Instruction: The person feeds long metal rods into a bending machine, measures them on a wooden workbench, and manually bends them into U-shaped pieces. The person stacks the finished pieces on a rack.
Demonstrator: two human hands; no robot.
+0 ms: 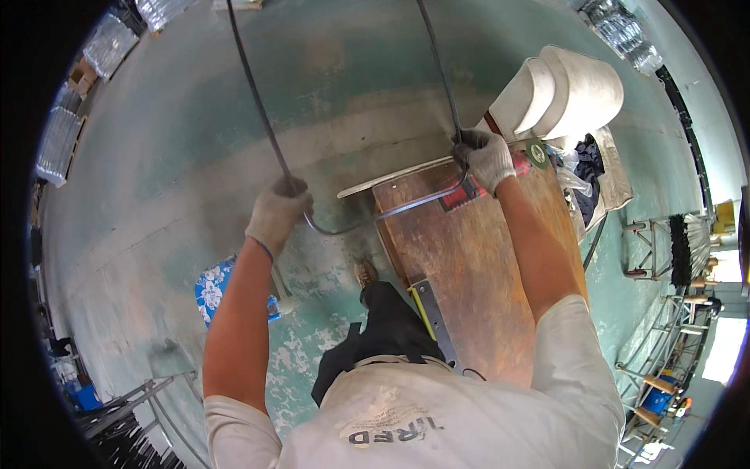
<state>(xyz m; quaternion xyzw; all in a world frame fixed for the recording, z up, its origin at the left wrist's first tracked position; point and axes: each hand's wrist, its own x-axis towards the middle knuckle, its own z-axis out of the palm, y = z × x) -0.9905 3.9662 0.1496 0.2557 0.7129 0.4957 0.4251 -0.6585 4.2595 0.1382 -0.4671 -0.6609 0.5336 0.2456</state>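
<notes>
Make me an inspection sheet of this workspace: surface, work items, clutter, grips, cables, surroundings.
Surface: brown table, scuffed and stained.
Work items: dark rod, bent, with two long arms.
Clutter: red item, green disc and dark bar on the table; blue floral item at left.
Grips: left grip and right grip, gloved, both closed on the rod.
Cables: thin dark loop by the table's lower end, possibly a cable.
Surroundings: worn green floor; white sheets; wrapped stacks.
</notes>
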